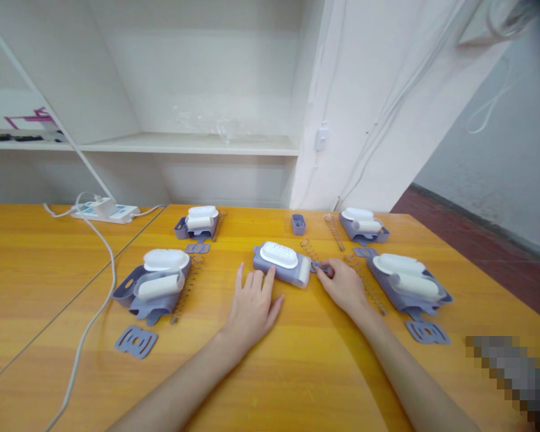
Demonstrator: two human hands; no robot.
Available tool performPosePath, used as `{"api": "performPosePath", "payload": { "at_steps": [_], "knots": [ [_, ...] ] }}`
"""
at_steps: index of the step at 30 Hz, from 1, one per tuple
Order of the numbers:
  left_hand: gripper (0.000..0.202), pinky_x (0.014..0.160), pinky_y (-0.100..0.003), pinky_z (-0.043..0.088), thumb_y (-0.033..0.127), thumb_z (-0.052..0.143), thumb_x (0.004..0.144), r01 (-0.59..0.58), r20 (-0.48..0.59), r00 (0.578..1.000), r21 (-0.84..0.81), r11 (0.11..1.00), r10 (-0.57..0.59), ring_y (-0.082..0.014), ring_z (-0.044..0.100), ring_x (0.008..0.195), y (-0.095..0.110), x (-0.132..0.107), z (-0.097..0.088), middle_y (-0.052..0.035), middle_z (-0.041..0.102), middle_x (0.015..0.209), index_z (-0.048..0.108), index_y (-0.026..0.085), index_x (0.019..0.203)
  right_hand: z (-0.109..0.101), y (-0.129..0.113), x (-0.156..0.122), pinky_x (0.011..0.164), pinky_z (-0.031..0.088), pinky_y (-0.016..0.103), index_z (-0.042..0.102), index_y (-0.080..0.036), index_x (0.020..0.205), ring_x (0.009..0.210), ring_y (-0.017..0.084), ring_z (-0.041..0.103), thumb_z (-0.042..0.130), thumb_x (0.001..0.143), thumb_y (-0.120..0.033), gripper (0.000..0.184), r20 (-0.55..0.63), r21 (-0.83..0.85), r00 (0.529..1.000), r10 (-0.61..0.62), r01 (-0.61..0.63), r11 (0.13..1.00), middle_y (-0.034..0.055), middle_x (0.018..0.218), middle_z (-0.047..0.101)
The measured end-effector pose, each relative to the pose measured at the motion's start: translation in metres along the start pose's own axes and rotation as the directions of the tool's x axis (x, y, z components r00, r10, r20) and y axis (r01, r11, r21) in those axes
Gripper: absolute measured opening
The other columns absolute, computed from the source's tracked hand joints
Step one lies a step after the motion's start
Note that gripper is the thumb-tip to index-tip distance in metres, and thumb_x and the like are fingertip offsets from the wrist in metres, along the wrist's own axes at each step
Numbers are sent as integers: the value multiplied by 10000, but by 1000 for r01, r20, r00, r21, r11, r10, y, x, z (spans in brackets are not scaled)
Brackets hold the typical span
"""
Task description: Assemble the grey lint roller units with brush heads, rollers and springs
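Note:
A purple-grey plastic case [288,273] with a white bristled oval piece [279,254] on top lies in the middle of the table. My left hand [253,303] rests palm down with fingers stretched out, the index fingertip at the case's near edge. To the right of the case, my right hand [344,285] pinches a small purple-grey slotted plate [315,267], partly hidden by the fingers. A thin coil spring [309,247] lies just behind that plate. Farther back stands a small purple-grey cup-like part [298,224].
Similar part sets lie around: front left [162,282], back left [200,223], back right [363,226] and front right [407,282], with springs and slotted plates [136,342]. A power strip [104,210] with a white cable [112,264] is at left. White shelving [189,144] stands behind.

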State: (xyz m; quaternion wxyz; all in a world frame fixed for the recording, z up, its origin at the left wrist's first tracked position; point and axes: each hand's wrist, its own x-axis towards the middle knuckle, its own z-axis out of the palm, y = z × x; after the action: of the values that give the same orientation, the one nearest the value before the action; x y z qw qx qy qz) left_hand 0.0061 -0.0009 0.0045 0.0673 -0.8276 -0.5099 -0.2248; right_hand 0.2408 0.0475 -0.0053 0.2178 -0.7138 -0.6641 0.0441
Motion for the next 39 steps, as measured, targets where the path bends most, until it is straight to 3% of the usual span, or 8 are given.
{"api": "performPosePath", "payload": {
  "at_steps": [6, 9, 12, 17, 26, 34, 39],
  "knots": [
    [549, 1015, -504, 302, 379, 491, 847, 220, -82, 968, -190, 957, -239, -310, 400, 1223, -13, 0, 10, -180, 415, 1314, 375, 154, 1333, 2, -1, -3, 562, 333, 245, 616, -236, 814, 675, 146, 559, 520, 812, -370, 165, -32, -11, 999, -17, 17, 1000, -3, 755, 603],
    [557, 1036, -481, 280, 341, 478, 865, 217, -35, 971, -294, 931, -237, -274, 400, 1249, -20, 1, 14, -149, 434, 1345, 303, 191, 1372, 3, 0, -3, 564, 328, 245, 611, -238, 813, 679, 144, 554, 525, 810, -366, 155, -37, 2, 999, -28, 28, 1000, -6, 759, 597],
    [486, 1011, -446, 305, 314, 474, 875, 227, -7, 970, -336, 914, -243, -243, 472, 1176, -23, 2, 14, -113, 537, 1254, 349, 206, 1332, 2, 1, -3, 574, 328, 244, 614, -236, 818, 693, 145, 555, 528, 810, -356, 148, -38, 14, 999, -33, 33, 999, -3, 775, 599],
    [469, 889, -406, 360, 344, 553, 846, 291, -37, 948, -296, 910, -315, -245, 541, 1043, -23, 2, 11, -86, 598, 1170, 411, 229, 1278, 0, -2, -6, 582, 333, 241, 625, -246, 818, 716, 146, 562, 536, 810, -366, 150, -22, 26, 999, -43, 43, 999, -3, 794, 604],
    [414, 850, -369, 358, 374, 634, 795, 311, -38, 942, -270, 911, -333, -203, 606, 849, -38, 8, 12, -24, 664, 869, 518, 210, 1157, 0, -4, -11, 625, 370, 251, 626, -245, 791, 750, 143, 569, 545, 807, -385, 162, -35, 72, 993, -110, 112, 991, 3, 883, 579],
    [450, 823, -354, 394, 242, 569, 835, 367, -57, 916, -278, 888, -396, -210, 590, 914, -47, 9, 18, -53, 637, 1001, 434, 218, 1263, 0, -4, -15, 645, 394, 264, 593, -233, 772, 756, 156, 574, 531, 811, -355, 143, -71, 120, 981, -179, 186, 975, 4, 865, 586],
    [410, 815, -398, 412, 279, 513, 856, 358, -180, 907, -150, 922, -381, -269, 525, 996, -38, 8, 11, -118, 562, 1075, 425, 157, 1238, -1, -6, -16, 627, 406, 269, 580, -217, 757, 691, 162, 576, 526, 817, -337, 145, -80, 201, 972, -220, 232, 952, 11, 755, 614]
  ]
}}
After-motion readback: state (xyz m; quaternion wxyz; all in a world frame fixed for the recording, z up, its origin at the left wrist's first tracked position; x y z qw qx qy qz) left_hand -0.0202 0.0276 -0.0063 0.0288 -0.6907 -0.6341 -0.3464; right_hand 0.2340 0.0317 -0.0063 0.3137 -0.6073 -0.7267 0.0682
